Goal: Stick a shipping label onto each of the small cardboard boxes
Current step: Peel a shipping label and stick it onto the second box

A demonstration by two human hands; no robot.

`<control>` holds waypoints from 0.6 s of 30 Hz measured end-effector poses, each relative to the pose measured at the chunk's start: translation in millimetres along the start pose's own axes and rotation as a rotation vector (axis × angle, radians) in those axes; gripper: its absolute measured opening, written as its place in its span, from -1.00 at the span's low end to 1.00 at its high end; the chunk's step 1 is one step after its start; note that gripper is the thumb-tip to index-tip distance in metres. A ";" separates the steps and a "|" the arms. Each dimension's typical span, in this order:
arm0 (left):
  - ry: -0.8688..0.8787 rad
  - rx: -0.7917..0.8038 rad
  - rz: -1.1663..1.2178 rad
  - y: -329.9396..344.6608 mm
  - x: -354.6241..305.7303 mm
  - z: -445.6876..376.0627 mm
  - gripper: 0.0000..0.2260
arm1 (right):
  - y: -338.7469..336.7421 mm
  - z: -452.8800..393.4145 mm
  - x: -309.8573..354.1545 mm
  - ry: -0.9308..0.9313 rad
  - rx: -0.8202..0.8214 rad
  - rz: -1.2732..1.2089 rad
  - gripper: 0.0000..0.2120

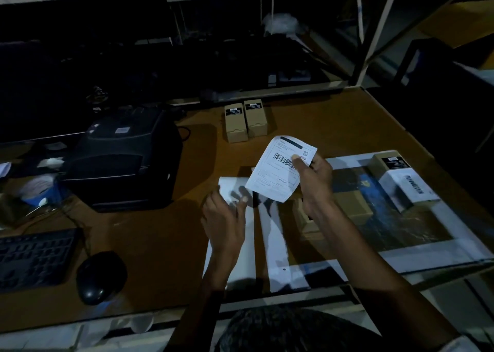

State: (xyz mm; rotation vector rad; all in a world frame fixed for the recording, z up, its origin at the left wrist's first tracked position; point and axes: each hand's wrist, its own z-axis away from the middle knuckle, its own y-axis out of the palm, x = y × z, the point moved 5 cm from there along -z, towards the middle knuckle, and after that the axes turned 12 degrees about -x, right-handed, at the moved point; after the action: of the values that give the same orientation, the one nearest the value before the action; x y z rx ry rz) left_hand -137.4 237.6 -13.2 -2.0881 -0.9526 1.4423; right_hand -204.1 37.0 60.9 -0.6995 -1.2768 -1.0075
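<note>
Both forearms are bare down to the hands (314, 180), no sleeves visible.

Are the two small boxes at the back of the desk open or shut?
Shut. Both boxes lie side by side with end flaps tucked in; nothing shows inside.

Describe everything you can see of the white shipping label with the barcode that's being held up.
The white paper shipping label is a rectangular sheet with a dark bar across its top, a barcode and faint printed lines. It is held tilted above the brown table, slightly curled. The right hand pinches its right edge, thumb over the barcode's end. The left hand is below it, not touching.
</note>
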 end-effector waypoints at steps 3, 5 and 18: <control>-0.130 0.148 -0.179 7.4 12.7 -7.8 -0.10 | 0.5 2.6 -8.7 0.050 0.030 0.021 -0.90; -0.156 0.233 -0.272 12.2 15.0 -11.8 -0.01 | 1.2 4.9 -13.7 0.077 0.056 0.038 -0.89; -0.328 0.523 -0.381 37.8 15.0 -46.6 -0.02 | -11.8 1.0 -15.5 0.113 0.067 0.029 -0.84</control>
State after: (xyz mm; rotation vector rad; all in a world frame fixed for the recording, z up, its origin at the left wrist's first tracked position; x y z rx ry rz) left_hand -79.6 224.8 -31.2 -1.2484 -0.9028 1.6307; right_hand -214.9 36.2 44.7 -0.6000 -1.1933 -0.9629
